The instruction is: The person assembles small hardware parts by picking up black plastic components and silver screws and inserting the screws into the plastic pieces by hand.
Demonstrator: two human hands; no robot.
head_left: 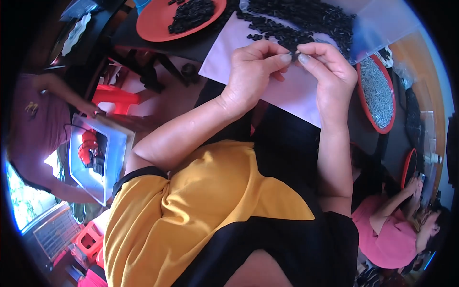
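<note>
a small black part [293, 53] is pinched between the fingertips of the left hand [251, 76] and the right hand [330, 71], both hands being closed on it from either side, above a pale sheet [229, 52] spread on the dark table [191, 48]. just beyond the fingers, a heap of loose black pieces [306, 21] is spread over the sheet and a clear plastic bag [382, 24]. further left, an orange plate [158, 21] is loaded with more black pieces. to the right, a red-rimmed tray [377, 93] is filled with small grey metal parts. a person in a maroon top [33, 115] is seen at the left edge, and a person in pink [392, 229] at the lower right.
</note>
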